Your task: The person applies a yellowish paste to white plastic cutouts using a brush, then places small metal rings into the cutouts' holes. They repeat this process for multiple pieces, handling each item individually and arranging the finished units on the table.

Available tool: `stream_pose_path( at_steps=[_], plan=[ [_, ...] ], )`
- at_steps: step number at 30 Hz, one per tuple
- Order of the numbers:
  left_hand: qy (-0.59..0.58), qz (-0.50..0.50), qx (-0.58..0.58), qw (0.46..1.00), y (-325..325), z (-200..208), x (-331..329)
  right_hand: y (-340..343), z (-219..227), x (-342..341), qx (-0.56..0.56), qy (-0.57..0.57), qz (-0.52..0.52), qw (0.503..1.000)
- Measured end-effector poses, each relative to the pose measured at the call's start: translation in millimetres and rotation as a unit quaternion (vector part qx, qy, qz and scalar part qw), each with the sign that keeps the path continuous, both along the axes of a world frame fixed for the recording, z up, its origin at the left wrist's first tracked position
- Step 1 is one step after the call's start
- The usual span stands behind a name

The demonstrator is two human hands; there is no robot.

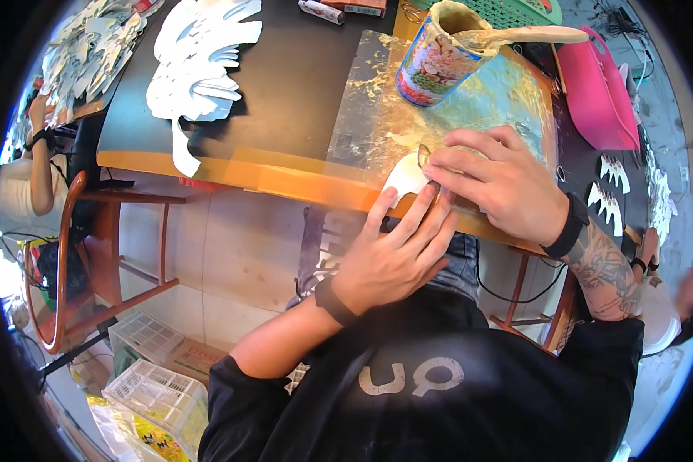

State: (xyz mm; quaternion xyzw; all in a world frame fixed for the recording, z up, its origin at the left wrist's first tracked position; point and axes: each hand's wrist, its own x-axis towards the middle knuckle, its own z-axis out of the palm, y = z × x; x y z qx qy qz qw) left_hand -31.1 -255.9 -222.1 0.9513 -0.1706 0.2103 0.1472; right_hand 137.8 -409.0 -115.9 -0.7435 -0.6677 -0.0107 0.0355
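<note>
At the near edge of the work table, a small white curved piece (406, 179) lies under my hands. My left hand (393, 258) has its fingers spread, with the tips resting on the piece's near edge. Over its right end, my right hand (493, 181) is bent in a pinch. A small shiny metal part (423, 156) shows at its fingertips; its full shape is hidden. Beyond my hands stands a flower-printed tin (439, 65), its rim coated in tan paste. A brush (527, 35) lies across the tin's mouth.
White cut pieces (196, 73) are stacked on the dark table (300, 100) at left. A paste-stained board (377, 115) lies under the tin. A pink basket (599, 92) and green basket (508, 11) stand at far right. People sit on both sides; a wooden chair (112, 254) is at left.
</note>
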Motion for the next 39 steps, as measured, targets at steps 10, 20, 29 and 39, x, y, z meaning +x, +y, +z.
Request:
stream_pose_path(
  at_steps=[10,20,29,39],
  plan=[
    [0.008,0.006,-0.004,1.000,-1.6,3.8,0.1,3.1,-3.7,-12.3,0.007,0.004,-0.006,1.000],
    [0.004,0.014,0.000,1.000,-1.4,1.6,1.0,-25.2,8.4,24.5,0.090,0.124,-0.153,0.976],
    [0.012,-0.004,-0.038,0.999,-2.4,5.8,-0.2,-88.8,-8.1,88.5,0.076,0.157,-0.381,0.908],
    [0.004,-0.026,-0.066,0.997,-23.0,8.6,-1.7,-49.7,28.9,59.7,0.084,0.253,-0.332,0.905]
  ],
)
